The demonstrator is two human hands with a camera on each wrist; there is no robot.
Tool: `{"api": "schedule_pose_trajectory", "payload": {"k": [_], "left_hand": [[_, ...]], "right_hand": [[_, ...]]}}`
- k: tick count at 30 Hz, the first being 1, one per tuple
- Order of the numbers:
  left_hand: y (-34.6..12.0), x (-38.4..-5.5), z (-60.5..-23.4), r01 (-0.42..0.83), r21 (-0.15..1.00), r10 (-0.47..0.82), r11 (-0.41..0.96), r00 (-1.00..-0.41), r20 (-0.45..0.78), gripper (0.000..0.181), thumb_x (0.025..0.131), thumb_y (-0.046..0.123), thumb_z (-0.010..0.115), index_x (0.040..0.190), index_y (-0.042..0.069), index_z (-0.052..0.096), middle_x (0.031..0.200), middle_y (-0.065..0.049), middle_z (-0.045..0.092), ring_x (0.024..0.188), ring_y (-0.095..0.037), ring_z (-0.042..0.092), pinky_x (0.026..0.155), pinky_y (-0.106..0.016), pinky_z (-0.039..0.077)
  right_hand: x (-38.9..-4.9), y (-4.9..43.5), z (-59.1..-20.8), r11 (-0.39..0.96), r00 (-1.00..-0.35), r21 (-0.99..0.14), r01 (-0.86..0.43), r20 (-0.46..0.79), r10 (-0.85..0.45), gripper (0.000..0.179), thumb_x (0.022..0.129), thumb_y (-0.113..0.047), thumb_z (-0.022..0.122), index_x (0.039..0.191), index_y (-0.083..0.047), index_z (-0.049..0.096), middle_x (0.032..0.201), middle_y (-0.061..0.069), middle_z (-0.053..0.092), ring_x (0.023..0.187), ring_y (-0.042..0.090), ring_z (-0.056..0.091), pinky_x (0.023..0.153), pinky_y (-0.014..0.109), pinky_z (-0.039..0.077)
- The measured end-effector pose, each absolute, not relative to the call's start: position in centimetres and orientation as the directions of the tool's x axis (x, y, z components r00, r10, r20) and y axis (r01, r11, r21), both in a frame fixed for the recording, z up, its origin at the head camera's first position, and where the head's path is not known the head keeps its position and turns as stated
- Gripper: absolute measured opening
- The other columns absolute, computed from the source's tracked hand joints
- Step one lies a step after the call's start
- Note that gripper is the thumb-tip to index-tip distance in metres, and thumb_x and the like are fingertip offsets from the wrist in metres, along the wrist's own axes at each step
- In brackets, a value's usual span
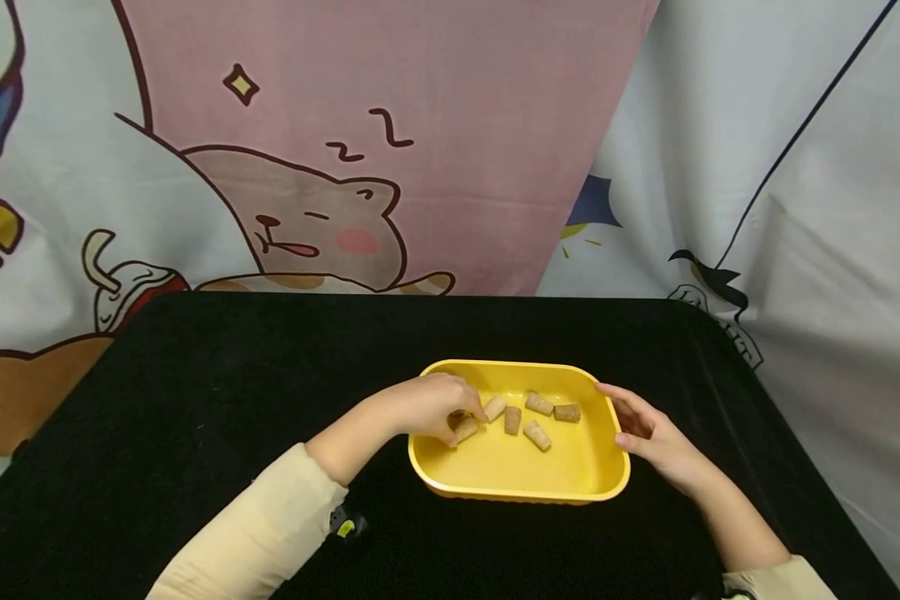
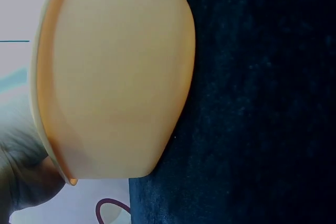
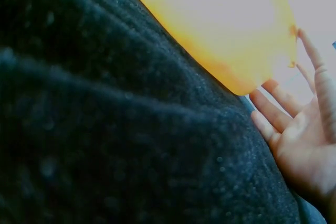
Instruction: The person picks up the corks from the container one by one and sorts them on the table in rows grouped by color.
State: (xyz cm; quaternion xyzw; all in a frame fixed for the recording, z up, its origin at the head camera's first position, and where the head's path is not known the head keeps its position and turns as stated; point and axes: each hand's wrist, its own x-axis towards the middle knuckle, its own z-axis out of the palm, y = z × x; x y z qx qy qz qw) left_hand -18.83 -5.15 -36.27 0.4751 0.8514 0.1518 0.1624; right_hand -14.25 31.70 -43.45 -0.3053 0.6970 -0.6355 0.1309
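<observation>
A yellow plastic basin (image 1: 525,483) stands on the black cloth, holding several short tan corks (image 1: 537,436). My left hand (image 1: 435,404) reaches over the basin's left rim, and its curled fingers and thumb close about a cork (image 1: 466,429) near the left wall. That cork is partly covered by the hand. At the right rim, my right hand (image 1: 656,437) touches the basin with fingertips and thumb, its fingers fairly straight. In the right wrist view the right hand (image 3: 302,129) lies against the outer wall. The left wrist view shows the basin's outside (image 2: 115,77) hiding the left fingers.
Black cloth (image 1: 270,358) covers the table around the basin. Behind the table hangs a printed curtain (image 1: 495,167) with cartoon animals, and more white fabric (image 1: 832,250) hangs on the right.
</observation>
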Motion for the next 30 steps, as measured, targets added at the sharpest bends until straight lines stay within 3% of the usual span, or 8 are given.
{"api": "schedule_pose_trajectory", "payload": {"k": [10, 19, 30], "left_hand": [[-5.1, -18.8, -36.2, 0.776, 0.402, 0.868, 0.486, -0.482, -0.119, 0.036, 0.075, 0.013, 0.081, 0.109, 0.016, 0.073, 0.101, 0.010, 0.065, 0.096, -0.007, 0.055, 0.090, -0.022, 0.041], [-5.6, -18.9, -36.3, 0.739, 0.528, 0.880, 0.419, -0.474, -0.035, 0.034, 0.076, 0.010, 0.080, 0.109, 0.009, 0.072, 0.103, 0.004, 0.064, 0.095, -0.010, 0.056, 0.086, -0.021, 0.044], [-6.8, -18.7, -36.6, 0.705, 0.631, 0.853, 0.325, -0.507, 0.127, 0.032, 0.078, 0.012, 0.079, 0.109, 0.005, 0.071, 0.106, 0.000, 0.062, 0.094, -0.019, 0.058, 0.082, -0.033, 0.050]], "right_hand": [[-14.3, 31.5, -43.3, -0.001, -0.786, -0.968, -0.249, 0.203, -0.584, 0.062, 0.094, 0.003, 0.048, 0.149, -0.001, 0.021, 0.149, 0.000, 0.036, 0.126, 0.017, 0.047, 0.091, 0.037, 0.048], [-14.4, 31.6, -43.6, -0.017, -0.787, -0.969, -0.246, 0.210, -0.580, 0.061, 0.094, 0.003, 0.048, 0.149, -0.003, 0.023, 0.149, 0.002, 0.037, 0.125, 0.018, 0.047, 0.091, 0.037, 0.048], [-14.1, 31.6, -43.4, 0.006, -0.794, -0.970, -0.244, 0.196, -0.575, 0.061, 0.095, 0.002, 0.048, 0.150, -0.004, 0.022, 0.148, -0.001, 0.037, 0.124, 0.016, 0.048, 0.090, 0.037, 0.049]]}}
